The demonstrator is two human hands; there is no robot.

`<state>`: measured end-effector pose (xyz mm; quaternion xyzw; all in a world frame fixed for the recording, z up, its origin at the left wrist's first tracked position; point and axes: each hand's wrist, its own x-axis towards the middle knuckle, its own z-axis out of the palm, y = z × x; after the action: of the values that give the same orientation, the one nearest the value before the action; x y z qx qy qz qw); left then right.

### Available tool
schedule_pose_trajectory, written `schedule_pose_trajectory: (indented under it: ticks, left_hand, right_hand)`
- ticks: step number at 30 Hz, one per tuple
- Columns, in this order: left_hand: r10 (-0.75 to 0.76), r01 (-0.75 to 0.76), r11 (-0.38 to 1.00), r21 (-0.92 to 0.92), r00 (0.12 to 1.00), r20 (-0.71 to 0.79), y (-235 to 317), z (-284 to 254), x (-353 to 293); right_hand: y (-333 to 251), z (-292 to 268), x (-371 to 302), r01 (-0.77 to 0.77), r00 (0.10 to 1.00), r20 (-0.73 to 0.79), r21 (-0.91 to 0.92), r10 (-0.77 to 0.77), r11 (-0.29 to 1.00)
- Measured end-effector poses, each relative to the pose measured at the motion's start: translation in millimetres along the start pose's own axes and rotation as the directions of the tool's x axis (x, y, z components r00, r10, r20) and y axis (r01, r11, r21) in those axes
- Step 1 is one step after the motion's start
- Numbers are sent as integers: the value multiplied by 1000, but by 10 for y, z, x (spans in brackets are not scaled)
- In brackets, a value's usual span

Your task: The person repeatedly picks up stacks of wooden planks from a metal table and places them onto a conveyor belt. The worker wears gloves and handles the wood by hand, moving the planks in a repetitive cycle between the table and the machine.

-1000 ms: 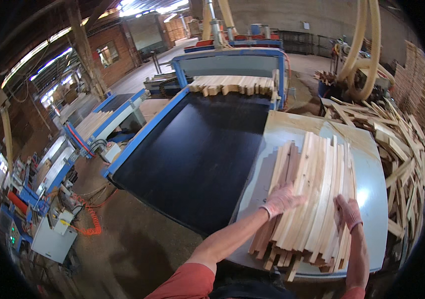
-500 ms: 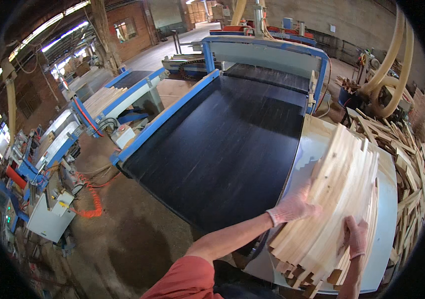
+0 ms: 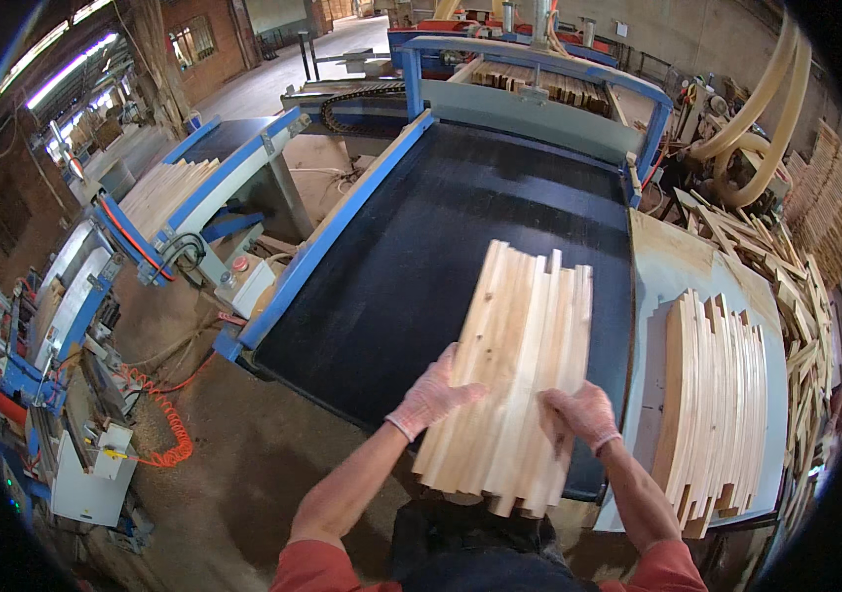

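Observation:
A bundle of pale wooden strips (image 3: 515, 365), laid side by side, is squeezed between my two gloved hands over the near right part of a black conveyor belt (image 3: 372, 296). My left hand (image 3: 434, 395) grips the bundle's left edge, thumb across the top. At the opposite edge, my right hand (image 3: 584, 414) presses in with its thumb on top. The fingers beneath the strips are hidden. On the side table (image 3: 646, 281) to the right lies another stack of wooden strips (image 3: 712, 405), apart from my hands.
A blue frame (image 3: 539, 51) spans the belt's far end, with more strips (image 3: 544, 84) beyond. Heaped offcuts (image 3: 801, 365) lie right of the side table. At left stand another conveyor carrying strips (image 3: 169, 192), and a coiled orange hose (image 3: 176, 434).
The bundle has been lifted off the stack on the side table and carried left over the belt by both hands. Wood now shows beyond the blue frame.

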<state>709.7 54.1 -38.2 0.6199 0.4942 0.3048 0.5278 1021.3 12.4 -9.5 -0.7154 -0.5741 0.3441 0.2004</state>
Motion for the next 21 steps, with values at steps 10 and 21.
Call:
schedule_pose_trajectory:
  ticks: [10, 21]
  left_hand:
    - [181, 250, 572, 781, 891, -417, -256, -1704, -48]
    - [102, -193, 980, -40, 669, -736, -95, -827, -1505]
  right_hand:
    - [-1637, 1487, 912, 29, 991, 124, 169, -50, 985]
    - [-2595, 2305, 1838, 61, 955, 275, 177, -109, 982]
